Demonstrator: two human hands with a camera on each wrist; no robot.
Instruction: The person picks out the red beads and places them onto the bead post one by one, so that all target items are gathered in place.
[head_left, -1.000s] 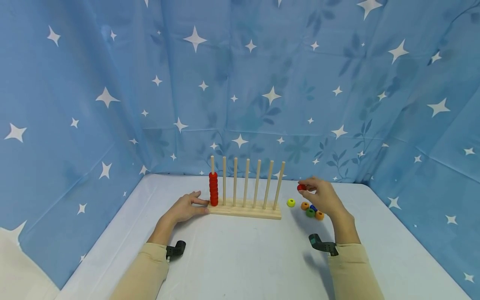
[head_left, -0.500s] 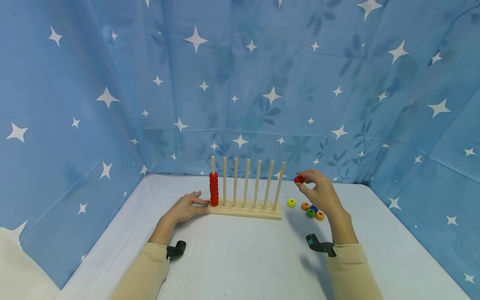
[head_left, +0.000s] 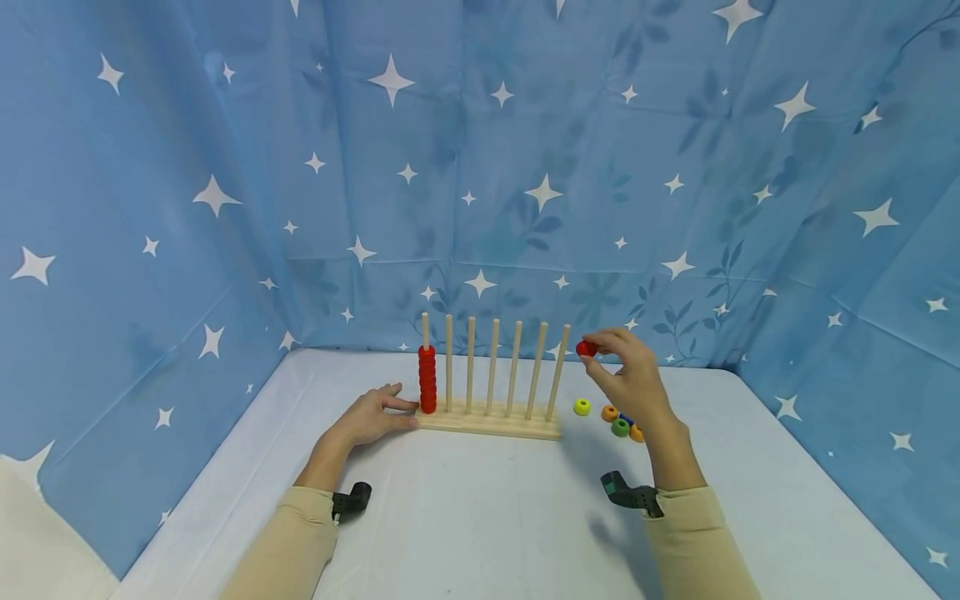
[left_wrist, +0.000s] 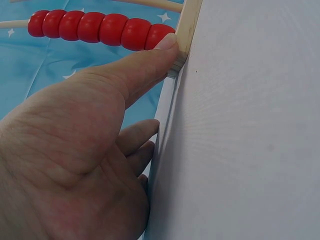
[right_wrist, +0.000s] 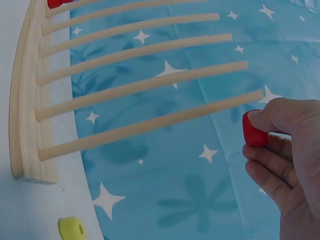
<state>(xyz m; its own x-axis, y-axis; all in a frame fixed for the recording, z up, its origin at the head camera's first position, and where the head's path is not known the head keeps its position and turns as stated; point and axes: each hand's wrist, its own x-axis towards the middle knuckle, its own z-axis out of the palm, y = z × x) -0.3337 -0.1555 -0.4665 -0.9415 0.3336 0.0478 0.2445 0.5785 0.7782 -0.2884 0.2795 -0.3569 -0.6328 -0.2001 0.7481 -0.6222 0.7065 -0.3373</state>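
Observation:
A wooden peg stand (head_left: 487,423) has a row of upright pegs. The leftmost peg carries a stack of red beads (head_left: 427,379); the other pegs are bare. My left hand (head_left: 367,417) holds the left end of the base between thumb and finger; in the left wrist view the thumb (left_wrist: 145,65) lies by the lowest bead. Raised off the table, my right hand (head_left: 630,379) pinches one red bead (right_wrist: 255,131) between thumb and fingers. That bead is just right of the rightmost peg's (right_wrist: 150,126) tip, apart from it.
Right of the stand, a yellow bead (head_left: 582,407) lies alone on the white table (head_left: 480,517). Orange (head_left: 610,412), green (head_left: 620,427) and blue beads lie close together, partly hidden by the right hand. A blue starry curtain (head_left: 480,167) stands behind.
My right hand has lifted the red bead and carried it left, from above the loose beads to near the rightmost peg's top. The left hand and stand have stayed put.

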